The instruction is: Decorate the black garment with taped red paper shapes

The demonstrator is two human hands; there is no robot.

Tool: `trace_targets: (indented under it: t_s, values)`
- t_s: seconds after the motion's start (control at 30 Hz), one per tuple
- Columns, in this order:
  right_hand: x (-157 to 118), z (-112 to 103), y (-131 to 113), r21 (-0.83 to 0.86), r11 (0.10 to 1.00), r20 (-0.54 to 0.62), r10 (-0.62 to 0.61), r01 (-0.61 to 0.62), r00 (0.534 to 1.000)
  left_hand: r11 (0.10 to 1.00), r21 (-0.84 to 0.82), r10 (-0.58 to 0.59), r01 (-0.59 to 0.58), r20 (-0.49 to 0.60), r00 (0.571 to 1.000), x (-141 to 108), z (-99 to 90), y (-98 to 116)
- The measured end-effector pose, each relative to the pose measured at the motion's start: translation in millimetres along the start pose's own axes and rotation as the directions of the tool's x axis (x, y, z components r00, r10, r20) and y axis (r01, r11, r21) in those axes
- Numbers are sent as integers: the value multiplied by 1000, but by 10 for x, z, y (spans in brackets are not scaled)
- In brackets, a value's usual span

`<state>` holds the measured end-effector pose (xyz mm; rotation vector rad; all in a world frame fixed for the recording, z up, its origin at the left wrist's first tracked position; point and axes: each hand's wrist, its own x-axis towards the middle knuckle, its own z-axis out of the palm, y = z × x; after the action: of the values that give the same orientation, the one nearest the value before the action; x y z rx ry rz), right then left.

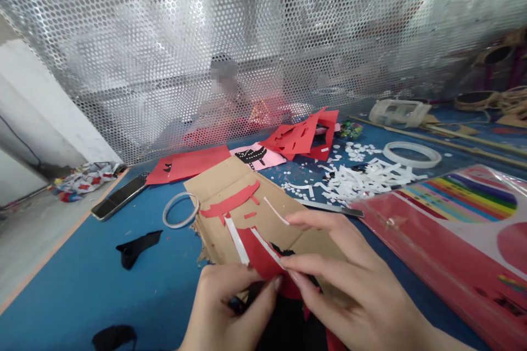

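Head view: I see red paper piece with white strips along its sides, between my two hands, over brown cardboard. My left hand pinches its near left edge, thumb and finger nearly closed. My right hand pinches its right edge, upper finger spread apart, tip at thin white strip on cardboard.

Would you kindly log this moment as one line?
left hand: pinching red paper | right hand: touching white strip | beneath: cardboard | nearby: tape roll, phone
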<state>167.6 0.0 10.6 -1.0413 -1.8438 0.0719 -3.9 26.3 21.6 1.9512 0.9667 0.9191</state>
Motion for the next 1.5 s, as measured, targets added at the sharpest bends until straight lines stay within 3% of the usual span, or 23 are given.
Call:
trace_targets:
  t_s: [0.2, 0.43, 1.1, 1.5]
  values:
    - [-19, 23, 13, 39, 999, -8, 33, -33, 999, 994, 96, 53, -51, -12, 999, 2, -22, -4]
    - [-17, 37, -2, 57, 998, -30, 37, -35, 999, 918, 192, 350, -347, 19, 936, -7, -27, -81]
    - [-16, 44, 0, 75, 997, -45, 29, -25, 999, 901, 203, 389, -384, 16, 921, 7, -19, -93]
    - [-18, 68, 6, 89, 995, -38, 49, -45, 998, 855, 262, 461, -448, 13, 887, -16, -9, -113]
